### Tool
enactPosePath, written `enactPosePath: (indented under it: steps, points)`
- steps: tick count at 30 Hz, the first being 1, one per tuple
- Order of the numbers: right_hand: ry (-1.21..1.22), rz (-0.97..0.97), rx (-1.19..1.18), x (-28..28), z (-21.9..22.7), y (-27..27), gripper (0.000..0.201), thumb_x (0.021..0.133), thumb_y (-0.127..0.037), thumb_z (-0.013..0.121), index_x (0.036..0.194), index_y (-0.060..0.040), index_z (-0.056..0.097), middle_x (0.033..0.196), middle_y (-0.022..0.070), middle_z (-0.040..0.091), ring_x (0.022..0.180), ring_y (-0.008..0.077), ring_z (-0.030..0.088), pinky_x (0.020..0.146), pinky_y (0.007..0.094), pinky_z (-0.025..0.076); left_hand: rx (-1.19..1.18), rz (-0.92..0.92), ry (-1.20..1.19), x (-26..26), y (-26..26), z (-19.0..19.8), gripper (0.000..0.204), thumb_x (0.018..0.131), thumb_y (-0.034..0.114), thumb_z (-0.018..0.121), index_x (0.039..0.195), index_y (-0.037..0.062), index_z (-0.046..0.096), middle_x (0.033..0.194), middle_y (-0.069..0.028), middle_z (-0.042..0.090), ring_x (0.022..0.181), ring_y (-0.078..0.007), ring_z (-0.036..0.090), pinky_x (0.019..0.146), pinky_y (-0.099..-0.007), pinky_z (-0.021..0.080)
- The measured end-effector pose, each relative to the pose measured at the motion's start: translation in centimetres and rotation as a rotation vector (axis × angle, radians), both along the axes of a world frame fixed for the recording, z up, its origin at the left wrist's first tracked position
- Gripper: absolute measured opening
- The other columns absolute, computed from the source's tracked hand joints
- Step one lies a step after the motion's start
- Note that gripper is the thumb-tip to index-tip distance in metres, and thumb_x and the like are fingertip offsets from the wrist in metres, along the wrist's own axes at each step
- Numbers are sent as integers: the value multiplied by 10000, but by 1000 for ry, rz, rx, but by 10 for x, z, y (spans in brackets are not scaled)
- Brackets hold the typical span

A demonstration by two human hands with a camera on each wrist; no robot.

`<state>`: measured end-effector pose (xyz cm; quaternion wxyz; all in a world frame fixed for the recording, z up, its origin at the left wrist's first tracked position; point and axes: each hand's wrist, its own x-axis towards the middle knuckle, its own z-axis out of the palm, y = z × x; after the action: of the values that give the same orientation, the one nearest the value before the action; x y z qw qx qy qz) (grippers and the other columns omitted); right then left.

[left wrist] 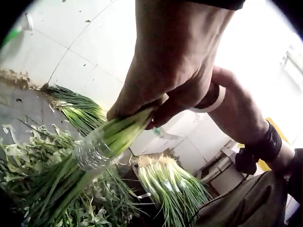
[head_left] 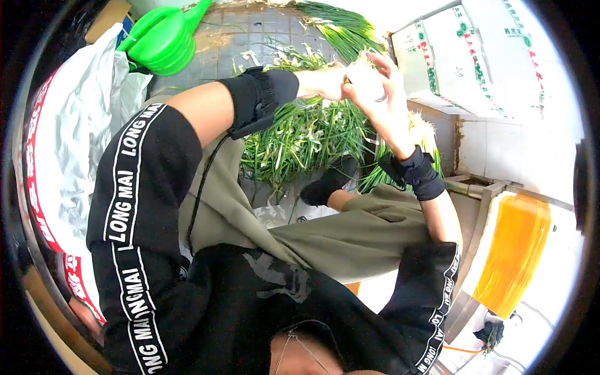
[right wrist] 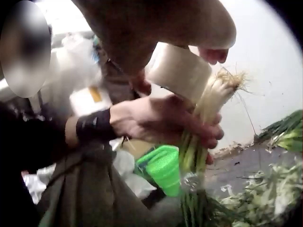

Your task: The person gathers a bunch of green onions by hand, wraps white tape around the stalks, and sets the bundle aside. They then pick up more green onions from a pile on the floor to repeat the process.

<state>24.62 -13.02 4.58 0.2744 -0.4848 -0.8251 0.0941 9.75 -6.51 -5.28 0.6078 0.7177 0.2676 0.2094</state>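
My left hand grips a bunch of green onions near its white, rooted end. Clear tape circles the green stalks below that hand. In the right wrist view the roots point up and the leaves hang down. My right hand holds a wide roll of pale tape close against the bunch, beside my left hand. Some right fingers are hidden behind the roll.
Loose leaves and trimmings cover the tiled floor. Other onion bunches lie at the wall and beside my foot. A green watering can stands at upper left, white boxes at upper right.
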Motion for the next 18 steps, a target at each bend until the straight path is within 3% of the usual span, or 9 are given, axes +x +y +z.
enactPosePath:
  steps: [1, 2, 3, 5, 6, 10, 13, 14, 18]
  points:
    - [184, 51, -190, 0, 2, 4, 503, 728, -351, 810, 1065, -1, 680, 1302, 127, 543, 1192, 254, 520, 1007, 375, 422, -79, -65, 19, 2, 1, -3, 553, 860, 82, 594, 1392, 95, 441, 1182, -87, 612, 1092, -173, 547, 928, -349, 460]
    - [216, 107, -380, 3, 8, 9, 436, 781, -305, 769, 1093, -15, 676, 1280, 99, 584, 1142, 200, 556, 1000, 339, 425, -26, -61, 25, 5, 0, -11, 537, 853, 112, 623, 1366, 94, 464, 1176, -79, 609, 1074, -164, 540, 916, -332, 462]
    - [208, 110, -383, 6, 9, 14, 436, 781, -305, 769, 1093, -15, 676, 1280, 99, 584, 1142, 200, 556, 1000, 339, 425, -28, -56, 18, 5, -2, -16, 537, 853, 112, 623, 1366, 94, 464, 1176, -79, 609, 1074, -164, 540, 916, -332, 462]
    - [389, 166, -601, 12, 11, 28, 347, 860, -277, 694, 1099, -27, 672, 1195, 57, 643, 1059, 137, 582, 970, 297, 433, 82, -28, 60, -5, -17, 18, 476, 863, 129, 616, 1314, 52, 484, 1102, -59, 614, 992, -152, 550, 874, -301, 464]
    - [388, 176, -666, 17, 9, 33, 279, 928, -251, 616, 1092, -30, 668, 1094, 18, 664, 1001, 102, 577, 942, 278, 435, 12, -146, 61, -4, -10, 17, 406, 873, 158, 625, 1244, 25, 526, 1014, -45, 616, 914, -134, 568, 830, -277, 468]
    - [447, -9, -681, 23, -2, 37, 258, 972, -232, 557, 1077, -23, 665, 1029, 2, 646, 933, 82, 562, 852, 261, 442, -212, -258, -141, -21, -4, 3, 279, 910, 236, 642, 1062, 11, 583, 943, -43, 615, 864, -128, 591, 818, -271, 486]
    - [542, -46, -695, 15, -10, 34, 251, 971, -235, 563, 1047, -19, 665, 999, -7, 639, 914, 79, 556, 830, 247, 438, -346, -261, -185, -42, -11, 1, 283, 943, 251, 626, 1067, 6, 562, 938, -36, 614, 866, -130, 595, 841, -274, 491]
    - [533, -112, -744, 12, -8, 29, 237, 963, -221, 578, 1041, -16, 666, 986, -14, 637, 919, 78, 556, 837, 241, 436, -326, -272, -146, -44, -10, -5, 322, 969, 262, 603, 1142, 2, 520, 954, -45, 615, 823, -121, 596, 804, -279, 512]
    - [410, 125, -652, 10, -17, 30, 256, 921, -214, 629, 1079, -17, 671, 1016, -2, 652, 941, 71, 563, 834, 253, 454, -203, -191, -40, -47, -12, -15, 363, 992, 257, 532, 1199, -15, 408, 860, -61, 561, 689, -149, 582, 636, -307, 543]
